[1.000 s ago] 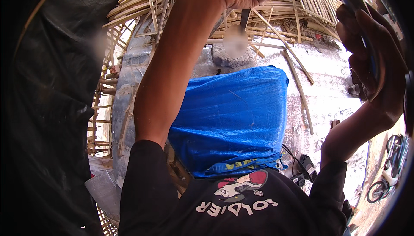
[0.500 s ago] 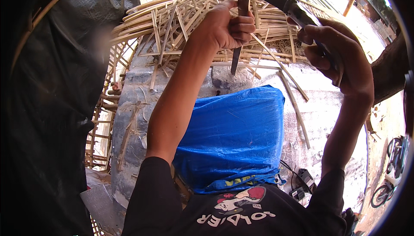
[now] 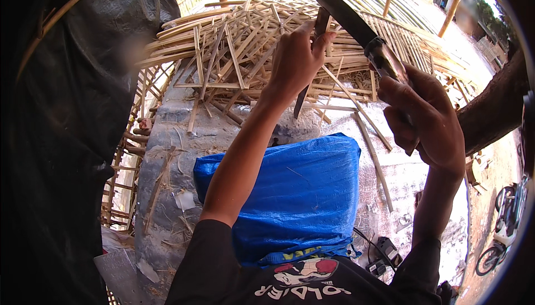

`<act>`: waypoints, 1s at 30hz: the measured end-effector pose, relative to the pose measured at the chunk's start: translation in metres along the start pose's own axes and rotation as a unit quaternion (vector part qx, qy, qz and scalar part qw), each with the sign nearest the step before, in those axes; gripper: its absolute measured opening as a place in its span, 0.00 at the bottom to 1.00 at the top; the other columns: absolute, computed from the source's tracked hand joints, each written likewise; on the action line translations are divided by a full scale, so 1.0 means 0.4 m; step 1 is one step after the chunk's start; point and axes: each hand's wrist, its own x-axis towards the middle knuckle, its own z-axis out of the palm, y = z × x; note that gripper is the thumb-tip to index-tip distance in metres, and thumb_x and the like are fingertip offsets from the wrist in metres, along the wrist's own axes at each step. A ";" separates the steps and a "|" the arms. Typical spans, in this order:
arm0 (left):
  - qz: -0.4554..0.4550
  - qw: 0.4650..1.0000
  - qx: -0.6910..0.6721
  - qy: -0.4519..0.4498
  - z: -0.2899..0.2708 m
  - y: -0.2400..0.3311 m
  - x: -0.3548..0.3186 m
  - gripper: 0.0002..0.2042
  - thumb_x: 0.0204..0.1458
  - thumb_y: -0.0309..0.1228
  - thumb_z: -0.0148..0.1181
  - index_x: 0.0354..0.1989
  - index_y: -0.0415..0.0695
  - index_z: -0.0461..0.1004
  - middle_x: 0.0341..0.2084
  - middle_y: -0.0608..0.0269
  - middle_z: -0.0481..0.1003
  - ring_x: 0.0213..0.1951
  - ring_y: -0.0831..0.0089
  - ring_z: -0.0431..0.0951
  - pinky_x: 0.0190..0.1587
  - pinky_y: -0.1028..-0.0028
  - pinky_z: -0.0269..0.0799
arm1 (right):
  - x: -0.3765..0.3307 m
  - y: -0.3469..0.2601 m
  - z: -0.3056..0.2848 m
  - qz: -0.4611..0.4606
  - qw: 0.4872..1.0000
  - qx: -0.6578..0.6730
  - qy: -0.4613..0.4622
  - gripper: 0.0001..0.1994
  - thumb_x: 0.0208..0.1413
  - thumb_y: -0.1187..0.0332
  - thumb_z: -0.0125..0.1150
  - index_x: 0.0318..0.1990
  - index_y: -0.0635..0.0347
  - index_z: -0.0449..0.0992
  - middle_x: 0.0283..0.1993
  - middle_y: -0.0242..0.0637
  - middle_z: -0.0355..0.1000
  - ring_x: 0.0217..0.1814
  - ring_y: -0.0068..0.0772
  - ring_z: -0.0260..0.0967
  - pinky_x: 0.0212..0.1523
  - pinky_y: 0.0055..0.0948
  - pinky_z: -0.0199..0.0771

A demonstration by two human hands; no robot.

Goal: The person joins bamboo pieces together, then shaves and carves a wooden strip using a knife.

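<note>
My left hand (image 3: pixel 300 54) is closed around a dark, narrow bamboo strip (image 3: pixel 301 102), holding it upright. The strip's lower end comes down at a rough grey stone block (image 3: pixel 298 127), partly hidden behind my forearm and a blue tarp. In my right hand (image 3: pixel 423 115) is a machete (image 3: pixel 348 22), gripped by its dark handle. Its long blade slants up and to the left, passing close to the strip's top end; whether they touch I cannot tell. A blue tarp-covered bundle (image 3: pixel 301 188) lies in front of my body.
Beyond my hands lies a heap of split bamboo strips (image 3: pixel 234 48). A black sheet (image 3: pixel 67 138) hangs at the left, and a thick log (image 3: pixel 496 104) juts in at the right. A cable and a dark device (image 3: pixel 387 252) lie near my right elbow. A motorcycle (image 3: pixel 504 221) stands farther right.
My right hand has come down with the machete, bringing its blade near the strip's top. My left hand still holds the strip. The whole view has shifted slightly.
</note>
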 end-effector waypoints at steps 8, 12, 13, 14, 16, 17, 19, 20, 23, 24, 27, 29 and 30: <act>-0.001 1.000 0.021 -0.004 0.063 -0.022 0.032 0.21 0.63 0.45 0.55 0.46 0.34 0.77 0.10 0.59 0.74 0.13 0.73 0.77 0.15 0.70 0.64 | -0.008 -0.002 -0.047 0.028 0.999 -0.015 -0.005 0.11 0.63 0.64 0.58 0.38 0.64 0.68 0.14 0.28 0.60 0.10 0.17 0.55 0.11 0.21 0.55; 0.030 0.999 0.042 0.014 0.083 -0.026 0.031 0.22 0.63 0.45 0.56 0.46 0.33 0.77 0.09 0.60 0.73 0.11 0.75 0.73 0.14 0.71 0.62 | -0.006 0.020 -0.045 0.034 0.999 0.010 0.006 0.11 0.63 0.63 0.58 0.38 0.63 0.67 0.14 0.27 0.60 0.10 0.16 0.55 0.11 0.21 0.55; 0.032 0.998 0.041 0.029 0.090 -0.030 0.035 0.22 0.62 0.45 0.57 0.46 0.33 0.77 0.08 0.61 0.72 0.10 0.76 0.71 0.14 0.71 0.61 | -0.004 0.022 -0.040 0.034 0.999 0.020 0.010 0.11 0.63 0.63 0.58 0.38 0.62 0.67 0.14 0.27 0.60 0.11 0.16 0.55 0.11 0.21 0.55; 0.032 0.998 0.041 0.043 0.096 -0.034 0.034 0.22 0.62 0.45 0.58 0.46 0.33 0.78 0.07 0.62 0.71 0.09 0.77 0.69 0.13 0.71 0.60 | -0.004 0.025 -0.036 0.034 0.999 0.030 0.014 0.11 0.63 0.63 0.58 0.37 0.61 0.67 0.14 0.27 0.60 0.11 0.16 0.55 0.11 0.21 0.56; 0.016 0.998 0.055 0.030 0.089 -0.026 0.033 0.22 0.62 0.44 0.58 0.46 0.34 0.78 0.08 0.62 0.72 0.09 0.77 0.70 0.13 0.71 0.59 | -0.002 0.025 -0.038 0.041 0.999 0.026 0.018 0.11 0.63 0.63 0.59 0.38 0.61 0.67 0.14 0.27 0.60 0.11 0.16 0.55 0.11 0.21 0.56; 0.000 0.997 0.069 0.016 0.086 -0.022 0.031 0.21 0.61 0.44 0.58 0.46 0.34 0.78 0.08 0.62 0.72 0.09 0.78 0.70 0.13 0.71 0.59 | -0.004 0.023 -0.038 0.047 0.998 0.021 0.021 0.11 0.63 0.62 0.59 0.38 0.61 0.67 0.15 0.27 0.60 0.11 0.16 0.55 0.11 0.21 0.56; -0.013 0.999 0.051 0.001 0.084 -0.013 0.033 0.20 0.61 0.44 0.58 0.46 0.35 0.79 0.09 0.62 0.73 0.10 0.77 0.71 0.14 0.71 0.61 | -0.008 0.011 -0.039 0.053 0.998 0.020 0.024 0.12 0.62 0.62 0.60 0.37 0.61 0.67 0.15 0.27 0.60 0.12 0.17 0.56 0.11 0.20 0.55; -0.026 0.999 0.034 -0.013 0.085 -0.012 0.031 0.19 0.61 0.43 0.58 0.45 0.36 0.79 0.11 0.62 0.74 0.11 0.76 0.72 0.15 0.70 0.63 | -0.009 0.007 -0.039 0.059 0.998 0.020 0.025 0.12 0.62 0.63 0.60 0.37 0.61 0.67 0.15 0.27 0.60 0.12 0.17 0.56 0.11 0.20 0.55; 0.040 0.997 0.060 0.035 0.078 -0.058 0.041 0.18 0.61 0.43 0.58 0.43 0.38 0.80 0.12 0.61 0.75 0.13 0.73 0.73 0.18 0.70 0.66 | 0.014 0.025 -0.029 0.042 0.999 -0.004 0.020 0.11 0.62 0.63 0.60 0.37 0.60 0.67 0.16 0.27 0.60 0.12 0.17 0.56 0.11 0.20 0.54; 0.036 0.998 0.049 0.023 0.095 -0.069 0.044 0.18 0.60 0.43 0.58 0.41 0.38 0.80 0.12 0.60 0.75 0.14 0.71 0.73 0.21 0.70 0.68 | 0.022 0.037 -0.045 0.055 0.998 0.011 0.016 0.13 0.63 0.62 0.59 0.43 0.64 0.70 0.17 0.27 0.59 0.09 0.14 0.48 0.08 0.19 0.46; 0.071 0.997 0.006 0.043 0.122 -0.075 0.082 0.19 0.64 0.48 0.47 0.29 0.44 0.67 0.10 0.65 0.64 0.12 0.75 0.61 0.17 0.71 0.56 | 0.039 0.020 -0.088 0.013 0.999 -0.041 0.009 0.14 0.62 0.59 0.59 0.39 0.63 0.72 0.15 0.27 0.59 0.08 0.13 0.48 0.08 0.18 0.46; 0.044 0.998 -0.016 0.034 0.124 -0.082 0.090 0.20 0.64 0.46 0.44 0.21 0.48 0.59 0.10 0.67 0.59 0.11 0.75 0.55 0.16 0.72 0.51 | 0.058 0.046 -0.112 -0.041 0.999 -0.020 -0.017 0.16 0.62 0.60 0.60 0.47 0.66 0.74 0.25 0.32 0.66 0.11 0.12 0.51 0.08 0.18 0.46; 0.025 0.999 -0.019 0.026 0.115 -0.089 0.084 0.22 0.64 0.45 0.42 0.17 0.50 0.54 0.10 0.68 0.56 0.11 0.75 0.52 0.15 0.72 0.49 | 0.073 0.054 -0.106 -0.074 0.997 -0.012 -0.007 0.17 0.62 0.60 0.60 0.49 0.66 0.74 0.26 0.33 0.67 0.11 0.12 0.51 0.08 0.18 0.46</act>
